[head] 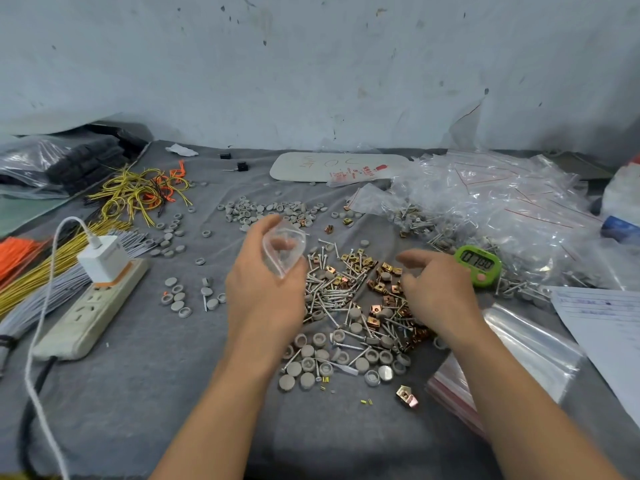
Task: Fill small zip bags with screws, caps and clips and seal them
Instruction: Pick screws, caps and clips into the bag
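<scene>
From the head view, the job looks well under way but far from done. A heap of filled bags [485, 202] lies at two o'clock from the hands, while loose screws [329, 292], grey caps [311, 358] and brassy clips [384, 299] are spread on the grey cloth between the wrists, and a stack of flat empty bags [519, 344] waits at four o'clock. The left hand [266, 289] grasps a small zip bag [284, 251] just above the cloth at eleven o'clock of the screw pile. The bag is clear and crinkled, its mouth pulled open, and it seems to be empty. The right hand [440, 289] hovers over the clips with its fingers loosely bent, and nothing shows in it. Filling and sealing this bag remain.
</scene>
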Available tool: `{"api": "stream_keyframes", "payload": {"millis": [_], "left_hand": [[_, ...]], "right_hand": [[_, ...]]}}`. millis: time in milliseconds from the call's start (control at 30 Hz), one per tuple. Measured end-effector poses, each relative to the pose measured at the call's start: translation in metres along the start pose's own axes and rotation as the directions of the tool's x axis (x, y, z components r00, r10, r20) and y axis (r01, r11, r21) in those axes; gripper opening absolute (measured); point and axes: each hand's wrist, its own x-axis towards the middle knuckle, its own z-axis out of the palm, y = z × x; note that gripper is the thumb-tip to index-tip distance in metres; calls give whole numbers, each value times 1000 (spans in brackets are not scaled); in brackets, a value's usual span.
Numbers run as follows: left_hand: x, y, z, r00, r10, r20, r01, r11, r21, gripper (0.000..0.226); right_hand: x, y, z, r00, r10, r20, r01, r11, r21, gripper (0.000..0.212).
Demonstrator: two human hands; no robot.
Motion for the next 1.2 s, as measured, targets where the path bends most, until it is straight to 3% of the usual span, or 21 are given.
{"api": "stream_keyframes", "payload": {"millis": [100, 167, 267, 433, 533, 633, 700, 767, 833, 933, 1000, 1133, 1200], "left_hand": [[1, -2, -9, 981, 15, -196, -22, 999, -36, 61], [1, -7, -13, 963, 110, -246, -96, 993, 68, 70], [4, -15, -11, 984, 134, -115, -93, 946, 310, 85], [3, -21, -4, 980, -22, 197, -68, 895, 440, 65], [4, -25, -5, 974, -26, 227, -80, 891, 446, 63], [6, -29, -5, 972, -21, 234, -81, 907, 414, 59], [7, -31, -4, 969, -18, 246, -87, 909, 407, 58], [6, -31, -2, 967, -12, 254, -96, 907, 410, 59], [5, -29, 0, 968, -5, 252, -103, 904, 416, 63], [3, -27, 3, 962, 29, 270, -136, 912, 386, 64], [1, -23, 5, 954, 48, 296, -158, 920, 358, 66], [-1, -18, 7, 920, 61, 387, -180, 943, 279, 76], [-1, -15, 6, 894, 95, 437, -202, 958, 205, 77]], "right_hand": [[4, -8, 11, 992, -23, 126, 45, 983, -179, 19], [7, -13, 16, 983, -77, 165, 121, 955, -271, 11], [9, -18, 24, 970, -153, 190, 223, 873, -434, 22], [10, -23, 36, 970, -184, 161, 241, 835, -494, 12], [9, -20, 36, 985, -149, 89, 171, 918, -359, 19], [4, -19, 29, 997, -78, -4, 78, 997, -18, 22], [-4, -21, 25, 999, -35, 10, 32, 967, 252, 25], [-18, -25, 22, 992, -35, 119, -28, 871, 491, 23], [-29, -29, 21, 976, -71, 206, -73, 786, 613, 19], [-38, -36, 20, 965, -112, 237, -80, 733, 675, 14], [-42, -42, 20, 970, -150, 194, -13, 758, 652, 18], [-56, -60, 23, 933, -357, 33, 294, 814, 500, 29], [-59, -67, 27, 888, -460, -10, 430, 823, 370, 22]]}}
